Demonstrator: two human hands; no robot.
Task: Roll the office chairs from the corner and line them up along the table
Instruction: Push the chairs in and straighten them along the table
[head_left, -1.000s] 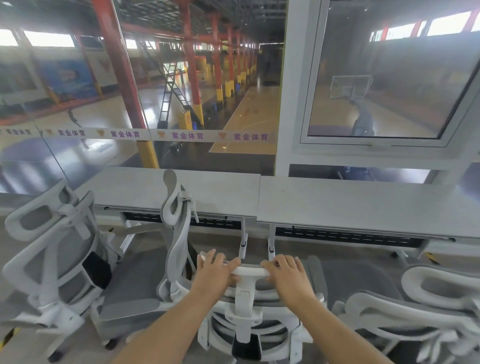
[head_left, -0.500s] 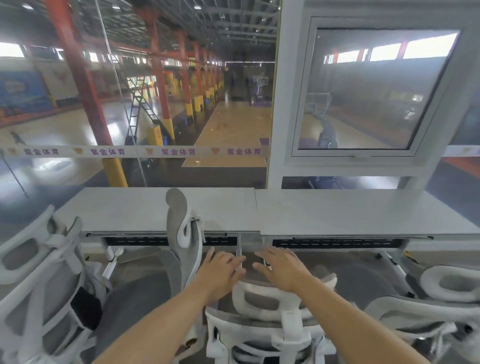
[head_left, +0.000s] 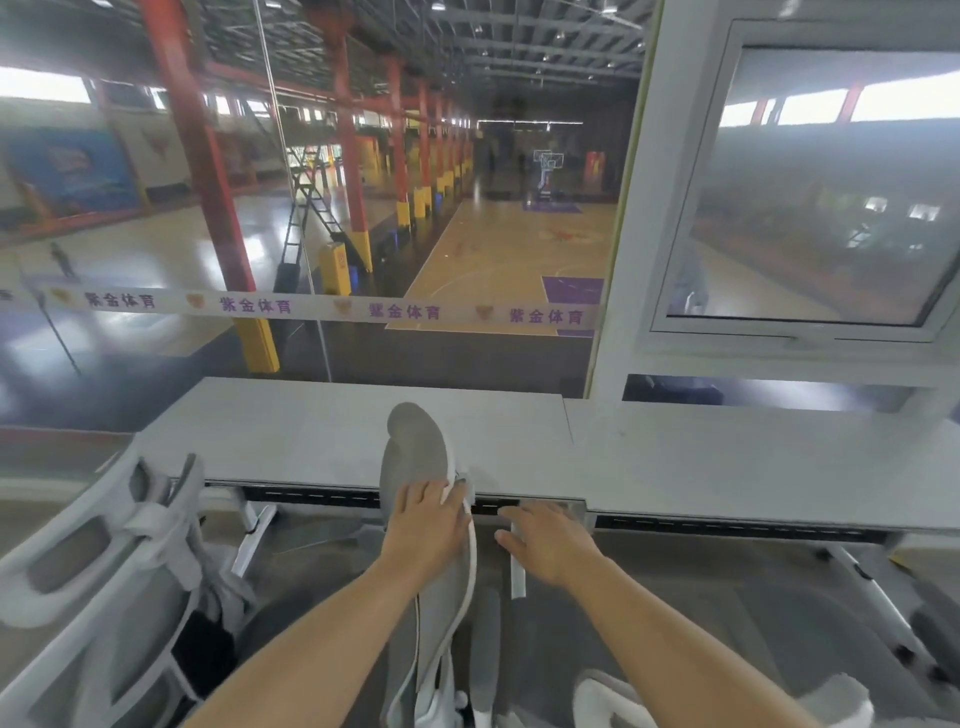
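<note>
Table: a long pale grey table (head_left: 311, 431) runs left to right across the middle of the view, with a seam at about 1 o'clock; its top is bare, and nothing in view acts as a container.
Middle chair: a grey-and-white office chair (head_left: 415, 457) stands edge-on at the centre, its headrest rising in front of the table's near edge and its back running down toward 6 o'clock.
Left chair: a second chair (head_left: 119, 561) with a white frame and grey mesh sits at 8 o'clock, just beside the table's left end and turned at an angle.
Right chair: a white curved part of a third chair (head_left: 613, 696) shows at 5 o'clock, low in the frame — too cut off to tell how it faces.
Left hand: the left hand (head_left: 426, 525) lies on the upper back of the middle chair, just below the headrest, palm down, fingers (head_left: 431, 491) slightly apart and curled over the white rim — a light hold rather than a tight clench.
Right hand: the right hand (head_left: 550, 540) is at 4 o'clock from the left one, fingers spread and loose, holding nothing; whether it touches the white table leg (head_left: 517, 571) beneath it I cannot tell.
Beyond the table: glass looks onto a sports hall with red columns (head_left: 197, 171) at 11 o'clock, and a framed window (head_left: 810, 208) at 2 o'clock.
</note>
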